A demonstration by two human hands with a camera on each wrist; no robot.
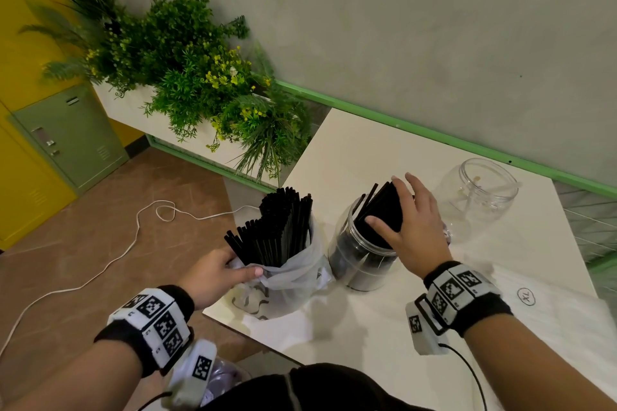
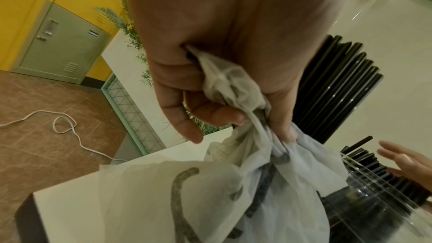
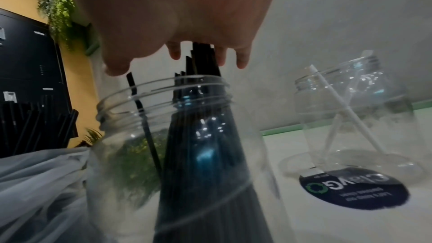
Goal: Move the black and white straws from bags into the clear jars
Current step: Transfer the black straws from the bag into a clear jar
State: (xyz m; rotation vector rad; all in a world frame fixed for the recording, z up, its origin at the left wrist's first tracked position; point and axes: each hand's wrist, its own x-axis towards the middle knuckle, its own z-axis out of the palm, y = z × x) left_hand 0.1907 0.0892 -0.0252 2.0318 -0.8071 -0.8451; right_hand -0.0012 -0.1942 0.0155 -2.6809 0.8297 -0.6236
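Observation:
A thin white bag (image 1: 293, 284) stands at the table's left corner, with many black straws (image 1: 277, 230) upright in it. My left hand (image 1: 240, 269) grips the bag's bunched rim (image 2: 233, 88) between thumb and curled fingers. Just to its right stands a clear jar (image 1: 360, 257) that holds a leaning bundle of black straws (image 3: 198, 136). My right hand (image 1: 387, 203) lies over the top of that bundle with fingers (image 3: 242, 58) nearly straight and thumb on the near side. Farther right, a second clear jar (image 1: 477, 197) holds a few white straws (image 3: 339, 106).
A clear lid with a round dark label (image 3: 353, 189) lies by the second jar. A flat white bag marked XL (image 1: 526, 296) covers the table's near right. A planter of green plants (image 1: 200, 83) stands behind left; a white cord (image 1: 133, 237) runs across the floor.

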